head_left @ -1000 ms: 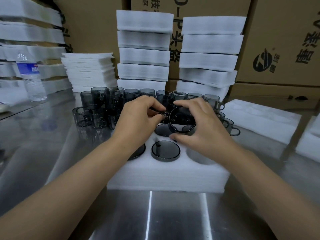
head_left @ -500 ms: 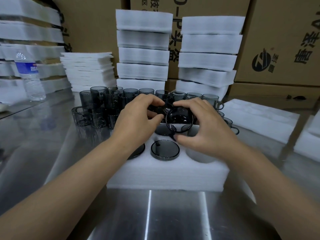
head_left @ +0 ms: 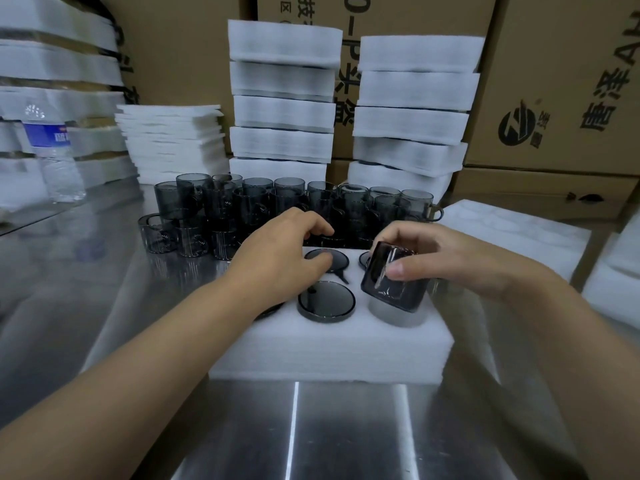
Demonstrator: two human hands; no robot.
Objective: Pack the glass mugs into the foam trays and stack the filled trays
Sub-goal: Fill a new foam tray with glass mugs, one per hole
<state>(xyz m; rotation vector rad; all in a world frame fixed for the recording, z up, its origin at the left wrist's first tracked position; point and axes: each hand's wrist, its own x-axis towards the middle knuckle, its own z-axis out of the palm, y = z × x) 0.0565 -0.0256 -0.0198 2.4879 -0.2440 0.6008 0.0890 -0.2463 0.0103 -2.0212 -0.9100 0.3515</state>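
Observation:
A white foam tray (head_left: 329,344) lies on the steel table in front of me, with dark smoked-glass mugs sunk in its holes; one mug bottom (head_left: 326,301) shows in the front middle hole. My right hand (head_left: 446,258) grips another dark mug (head_left: 391,277), tilted, its lower end at the mouth of the front right hole. My left hand (head_left: 280,258) hovers over the tray's back left, fingers curled at a seated mug (head_left: 337,261); whether it grips anything is hidden. Behind the tray stands a crowd of loose mugs (head_left: 263,206).
Two tall stacks of foam trays (head_left: 282,98) (head_left: 412,109) rise behind the mugs, against cardboard boxes (head_left: 554,81). A pile of thin foam sheets (head_left: 173,140) and a water bottle (head_left: 52,150) stand at the left. More foam pieces (head_left: 512,237) lie at the right.
My right hand has carried the mug from the tray's back middle down to the front right hole and turned it. My left hand has let go of it and stayed near the back.

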